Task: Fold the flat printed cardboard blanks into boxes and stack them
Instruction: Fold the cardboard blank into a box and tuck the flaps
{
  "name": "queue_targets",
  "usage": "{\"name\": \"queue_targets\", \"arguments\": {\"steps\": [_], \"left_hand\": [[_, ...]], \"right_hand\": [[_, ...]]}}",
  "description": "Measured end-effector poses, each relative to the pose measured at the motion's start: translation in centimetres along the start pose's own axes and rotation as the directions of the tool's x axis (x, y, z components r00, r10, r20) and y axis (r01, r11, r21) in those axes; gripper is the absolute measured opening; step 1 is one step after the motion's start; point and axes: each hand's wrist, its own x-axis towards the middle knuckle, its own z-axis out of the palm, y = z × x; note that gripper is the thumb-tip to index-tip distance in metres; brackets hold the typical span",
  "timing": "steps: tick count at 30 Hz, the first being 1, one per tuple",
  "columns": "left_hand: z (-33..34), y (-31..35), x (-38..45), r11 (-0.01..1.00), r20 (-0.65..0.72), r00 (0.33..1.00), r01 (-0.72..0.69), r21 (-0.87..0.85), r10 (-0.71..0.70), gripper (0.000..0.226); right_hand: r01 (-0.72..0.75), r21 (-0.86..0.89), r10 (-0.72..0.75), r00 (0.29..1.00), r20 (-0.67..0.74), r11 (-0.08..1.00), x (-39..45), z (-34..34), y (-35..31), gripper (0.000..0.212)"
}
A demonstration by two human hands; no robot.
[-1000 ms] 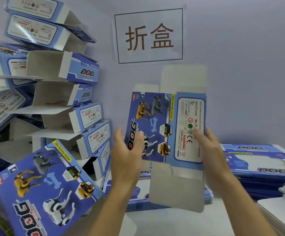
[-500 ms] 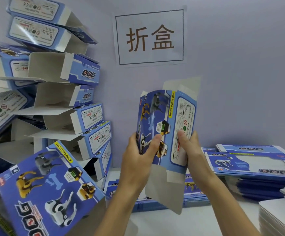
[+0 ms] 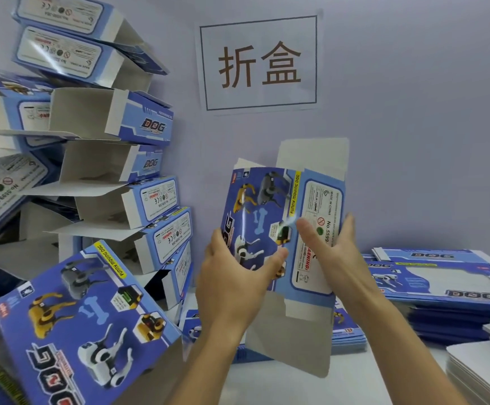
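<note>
Now both hands, left hand (image 3: 232, 285) and right hand (image 3: 330, 252), pinch the blank (image 3: 270, 217) upright; squeeze its nine-and-three-o'clock edges together to pop it square.

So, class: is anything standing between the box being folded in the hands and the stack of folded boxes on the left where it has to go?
Nothing visible does. Both hands hold the box upright in mid-air, and open space separates it from the stack.
</note>
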Motion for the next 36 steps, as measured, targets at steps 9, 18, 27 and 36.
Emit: {"name": "queue_targets", "arguments": {"steps": [9,18,27,36], "left_hand": [[1.3,0.5,-1.2,0.996,0.400,0.914,-0.040,-0.079,0.069,0.116],[-1.6,0.7,1.1,0.844,0.202,0.979,0.132,-0.520,-0.028,0.047],[-3.1,1.2,1.6,0.784,0.425,0.904,0.227,-0.578,0.052,0.052],[-1.2,2.0,-0.2,0.814,0.203,0.973,0.033,-0.580,0.105,0.019]], "right_hand": [[-0.039,0.058,0.039,0.999,0.000,0.998,0.4,-0.4,0.2,0.115],[-0.020,0.124,-0.003,0.983,0.183,0.992,-0.4,-1.6,-0.2,0.072],[-0.093,0.208,-0.008,0.899,0.439,0.974,-0.6,-1.9,0.0,0.071],[0.157,0.187,-0.168,0.985,0.044,0.970,-1.3,1.4,-1.2,0.102]]}}
